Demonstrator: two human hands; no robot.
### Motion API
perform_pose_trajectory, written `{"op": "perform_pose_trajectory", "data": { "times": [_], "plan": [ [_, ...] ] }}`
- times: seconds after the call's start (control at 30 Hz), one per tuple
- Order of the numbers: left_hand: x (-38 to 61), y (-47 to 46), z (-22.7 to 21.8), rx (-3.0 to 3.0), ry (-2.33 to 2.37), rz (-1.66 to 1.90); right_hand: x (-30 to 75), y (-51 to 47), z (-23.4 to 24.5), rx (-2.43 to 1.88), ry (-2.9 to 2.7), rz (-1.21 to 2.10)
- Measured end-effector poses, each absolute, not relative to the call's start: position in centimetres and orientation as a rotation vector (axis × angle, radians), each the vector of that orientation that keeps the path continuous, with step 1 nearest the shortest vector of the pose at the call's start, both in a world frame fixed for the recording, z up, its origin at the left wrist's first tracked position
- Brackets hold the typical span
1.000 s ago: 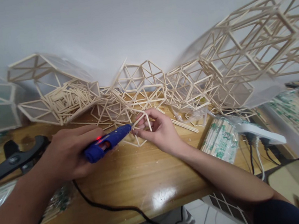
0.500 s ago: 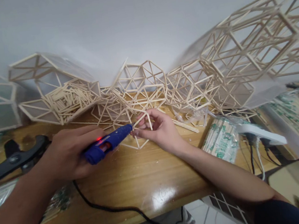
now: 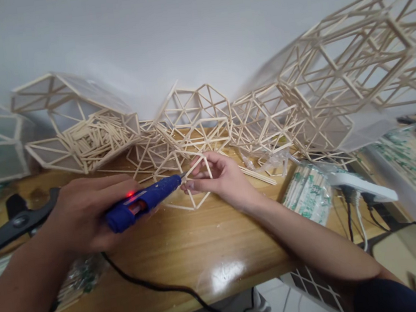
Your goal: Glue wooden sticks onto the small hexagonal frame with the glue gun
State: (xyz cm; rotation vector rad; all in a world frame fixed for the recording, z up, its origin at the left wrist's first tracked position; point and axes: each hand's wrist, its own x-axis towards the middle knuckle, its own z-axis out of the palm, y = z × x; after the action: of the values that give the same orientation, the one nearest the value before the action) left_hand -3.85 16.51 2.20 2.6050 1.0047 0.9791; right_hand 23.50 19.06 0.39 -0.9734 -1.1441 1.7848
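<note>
My left hand (image 3: 90,214) is wrapped round a blue glue gun (image 3: 142,203) with a red light lit on its body. The gun's nozzle points right, at the joint of a small frame of wooden sticks (image 3: 195,208). My right hand (image 3: 222,182) pinches this stick frame between thumb and fingers, just above the table. Whether the nozzle tip touches the wood I cannot tell. Part of the frame is hidden behind my fingers.
A wooden table (image 3: 160,261) carries stick lattices (image 3: 198,107) along the wall. A hexagonal frame holds loose sticks (image 3: 96,136). Wrapped stick packs (image 3: 307,192) and a white power strip (image 3: 365,185) lie right. A black cord (image 3: 151,285) crosses the front; a black clamp (image 3: 23,219) sits left.
My left hand and the glue gun have drawn back slightly to the left. The stick frame in my right hand has shifted only a little.
</note>
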Motion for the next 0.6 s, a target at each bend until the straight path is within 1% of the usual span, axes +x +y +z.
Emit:
{"op": "perform_pose_trajectory", "data": {
  "times": [0.03,0.2,0.3,0.6],
  "plan": [
    [-3.9,16.5,2.3,2.607,0.966,0.992,23.6,19.2,0.5,-0.972,-1.152,1.792],
    [-3.5,16.1,2.9,2.479,1.193,1.179,23.9,19.5,0.9,-0.968,-1.212,1.831],
    [-3.3,15.9,3.2,2.478,1.254,1.178,23.9,19.5,0.9,-0.948,-1.228,1.828],
    [-3.7,16.8,2.2,2.584,1.063,1.118,23.6,19.4,-0.2,-0.936,-1.307,1.531]
  ]
}}
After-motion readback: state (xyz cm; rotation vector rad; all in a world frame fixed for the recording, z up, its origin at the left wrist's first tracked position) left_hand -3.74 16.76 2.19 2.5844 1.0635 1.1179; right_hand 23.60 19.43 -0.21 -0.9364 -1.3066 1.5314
